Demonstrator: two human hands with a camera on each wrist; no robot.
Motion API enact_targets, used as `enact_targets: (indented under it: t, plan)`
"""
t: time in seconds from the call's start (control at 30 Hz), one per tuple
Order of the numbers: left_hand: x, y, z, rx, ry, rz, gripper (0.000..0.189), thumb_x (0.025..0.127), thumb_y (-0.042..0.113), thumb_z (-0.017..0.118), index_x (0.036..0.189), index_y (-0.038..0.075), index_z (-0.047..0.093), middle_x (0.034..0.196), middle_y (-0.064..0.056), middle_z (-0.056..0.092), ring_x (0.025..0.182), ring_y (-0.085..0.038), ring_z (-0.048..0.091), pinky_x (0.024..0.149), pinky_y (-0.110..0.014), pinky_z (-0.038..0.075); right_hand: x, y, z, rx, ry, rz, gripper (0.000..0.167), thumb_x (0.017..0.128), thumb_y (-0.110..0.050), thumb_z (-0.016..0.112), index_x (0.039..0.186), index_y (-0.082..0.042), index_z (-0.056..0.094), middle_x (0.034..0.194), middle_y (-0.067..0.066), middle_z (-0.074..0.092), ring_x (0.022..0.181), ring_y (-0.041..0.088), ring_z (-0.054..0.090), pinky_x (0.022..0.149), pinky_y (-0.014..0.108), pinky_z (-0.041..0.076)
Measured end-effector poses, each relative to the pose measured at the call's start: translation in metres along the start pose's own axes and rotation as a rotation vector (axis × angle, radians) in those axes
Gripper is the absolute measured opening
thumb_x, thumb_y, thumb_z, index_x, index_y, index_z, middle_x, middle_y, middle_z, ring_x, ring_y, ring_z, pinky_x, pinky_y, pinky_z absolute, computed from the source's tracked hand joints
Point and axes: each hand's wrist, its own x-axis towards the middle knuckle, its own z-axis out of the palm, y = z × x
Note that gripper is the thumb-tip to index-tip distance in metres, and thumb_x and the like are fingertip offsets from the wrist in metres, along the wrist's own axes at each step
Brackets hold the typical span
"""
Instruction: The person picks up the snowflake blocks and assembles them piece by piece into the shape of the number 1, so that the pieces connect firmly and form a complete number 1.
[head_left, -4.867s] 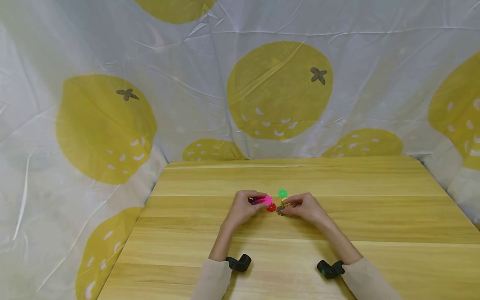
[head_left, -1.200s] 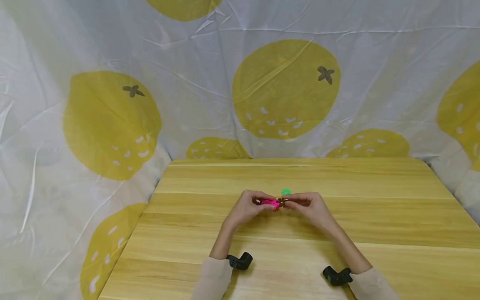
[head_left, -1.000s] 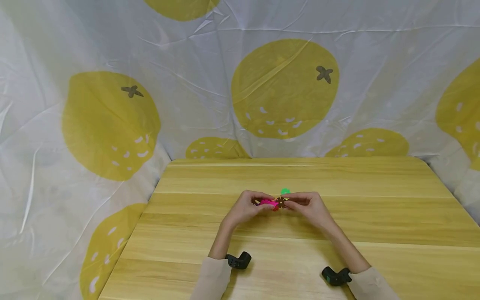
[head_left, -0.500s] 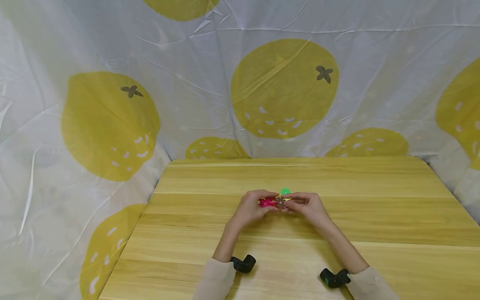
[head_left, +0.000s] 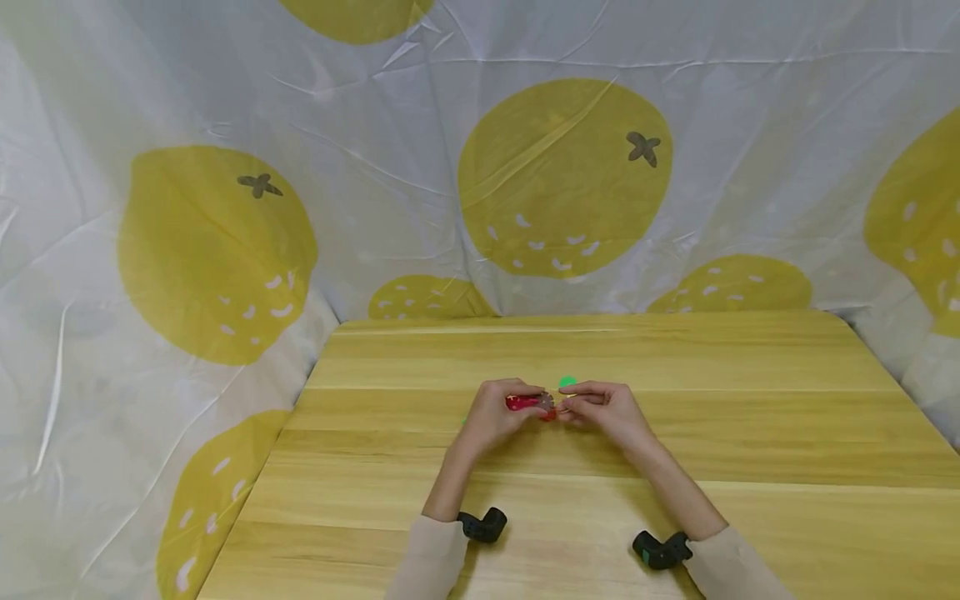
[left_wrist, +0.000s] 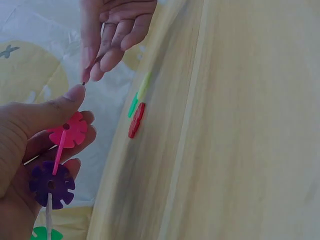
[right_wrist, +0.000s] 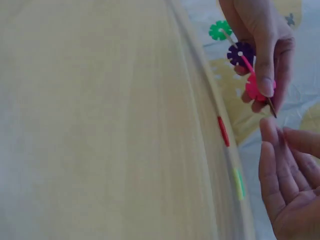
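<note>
left hand (head_left: 495,414): thumb and fingers clamped on a pink round notched plastic disc (left_wrist: 70,132); a brown notched disc (head_left: 547,402) projects past the thumb tip. linked purple disc (left_wrist: 46,176) and green disc (left_wrist: 54,234) trail wristward. right hand (head_left: 611,414): fingers loosely bent, just beside the brown disc; contact cannot be told. red disc (left_wrist: 136,120) lies nearby on the wood-grain tabletop (head_left: 570,533).

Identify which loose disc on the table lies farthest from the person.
The loose green disc, lying beyond both the yellow disc and the red disc.
</note>
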Motion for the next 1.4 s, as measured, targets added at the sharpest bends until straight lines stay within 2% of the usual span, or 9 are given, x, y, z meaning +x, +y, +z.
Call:
enact_targets:
  t: [0.13,0.23,0.4,0.47,0.7,0.87,1.03,1.2,1.4]
  plan:
    - [-0.002,-0.005,-0.006,-0.019,0.026,-0.044,0.027,0.087,0.01,0.084,0.112,0.004,0.08,0.105,-0.01,0.08,0.102,-0.024,0.076,0.091,-0.035,0.061,0.003,-0.002,-0.002,-0.048,0.003,0.037,0.033,0.098,-0.005,0.07,0.127,0.011,0.067,0.109,0.025,0.077,0.091,0.026,0.079,0.079,0.032,0.064]
    - [-0.002,-0.01,-0.008,-0.043,0.042,-0.063,0.026,0.086,0.009,0.084,0.112,0.003,0.08,0.106,-0.011,0.08,0.103,-0.026,0.076,0.092,-0.039,0.061,0.007,0.0,-0.002,-0.103,-0.029,0.062,0.035,0.096,-0.005,0.072,0.128,0.01,0.067,0.109,0.027,0.076,0.087,0.026,0.079,0.075,0.032,0.064]
    - [-0.003,-0.015,-0.009,-0.083,0.036,-0.108,0.027,0.087,0.009,0.083,0.114,0.003,0.08,0.109,-0.012,0.079,0.107,-0.027,0.074,0.095,-0.043,0.059,0.015,0.005,0.004,-0.204,-0.103,0.1,0.038,0.094,-0.004,0.074,0.13,0.007,0.067,0.101,0.023,0.078,0.076,0.022,0.078,0.066,0.03,0.063]
    - [-0.004,-0.016,-0.009,-0.085,0.027,-0.13,0.028,0.088,0.009,0.083,0.115,0.004,0.079,0.11,-0.011,0.079,0.108,-0.027,0.074,0.096,-0.043,0.059,0.017,0.007,0.007,-0.232,-0.103,0.109,0.038,0.093,-0.003,0.075,0.129,0.006,0.068,0.095,0.019,0.078,0.07,0.018,0.075,0.062,0.028,0.06]
    - [-0.004,-0.02,-0.009,-0.065,0.014,-0.154,0.027,0.088,0.009,0.083,0.115,0.005,0.08,0.111,-0.011,0.079,0.109,-0.026,0.073,0.097,-0.044,0.059,0.021,0.007,0.015,-0.363,-0.048,0.042,0.033,0.087,-0.005,0.081,0.119,0.004,0.075,0.073,0.011,0.071,0.048,0.012,0.057,0.049,0.025,0.052]
    - [-0.004,-0.02,-0.01,-0.059,0.009,-0.17,0.028,0.087,0.01,0.083,0.115,0.006,0.08,0.113,-0.011,0.079,0.112,-0.026,0.072,0.1,-0.044,0.057,0.023,0.006,0.017,-0.444,-0.024,-0.002,0.03,0.084,-0.006,0.084,0.113,0.002,0.078,0.066,0.011,0.067,0.042,0.012,0.052,0.045,0.026,0.048]
    - [-0.004,-0.019,-0.01,-0.067,0.001,-0.173,0.027,0.088,0.01,0.083,0.115,0.005,0.08,0.115,-0.011,0.078,0.115,-0.028,0.072,0.101,-0.045,0.057,0.022,0.003,0.019,-0.541,0.0,-0.023,0.023,0.079,-0.008,0.089,0.1,-0.002,0.081,0.064,0.007,0.066,0.05,0.011,0.055,0.05,0.025,0.046]
    - [-0.005,-0.019,-0.01,-0.072,-0.003,-0.17,0.027,0.087,0.011,0.084,0.114,0.007,0.08,0.116,-0.01,0.079,0.115,-0.027,0.072,0.1,-0.043,0.057,0.016,0.001,0.02,-0.609,0.015,-0.043,0.022,0.074,-0.007,0.092,0.087,-0.005,0.075,0.076,0.005,0.068,0.067,0.011,0.058,0.062,0.023,0.047]
    - [-0.004,-0.015,-0.01,-0.089,-0.018,-0.162,0.029,0.086,0.012,0.085,0.114,0.007,0.08,0.115,-0.009,0.079,0.114,-0.025,0.072,0.097,-0.04,0.058,0.003,-0.003,0.013,-0.459,-0.043,-0.049,0.019,0.085,-0.001,0.083,0.093,0.0,0.066,0.087,0.011,0.07,0.073,0.015,0.066,0.063,0.022,0.054]
